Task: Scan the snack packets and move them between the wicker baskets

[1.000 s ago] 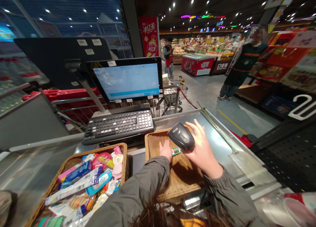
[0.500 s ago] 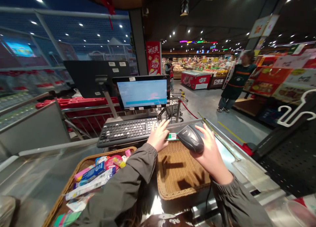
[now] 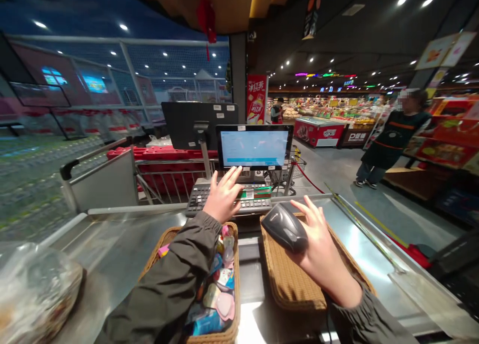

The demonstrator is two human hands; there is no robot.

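My left hand (image 3: 223, 198) is over the keyboard (image 3: 200, 196), fingers stretched forward. A slim green packet (image 3: 258, 192) with a white barcode label sticks out from its thumb side, apparently held there; the grip itself is hidden. My right hand (image 3: 318, 249) is closed around a black handheld barcode scanner (image 3: 284, 229), with some fingers raised. The scanner's head points left and forward, near the packet. Below my right hand is a wicker basket (image 3: 295, 289). Another wicker basket (image 3: 236, 304), partly covered by my left sleeve, holds several small colourful packages.
A lit screen (image 3: 256, 147) stands behind the keyboard, with a dark monitor back (image 3: 187, 122) to its left. A clear plastic bag (image 3: 41, 284) lies on the metal counter (image 3: 119, 234). A person in a dark apron (image 3: 392, 132) stands beyond the counter at right.
The view has turned to the left. My left hand has shifted left across the keyboard, and the green packet has moved along with it. The scanner stays in my right hand.
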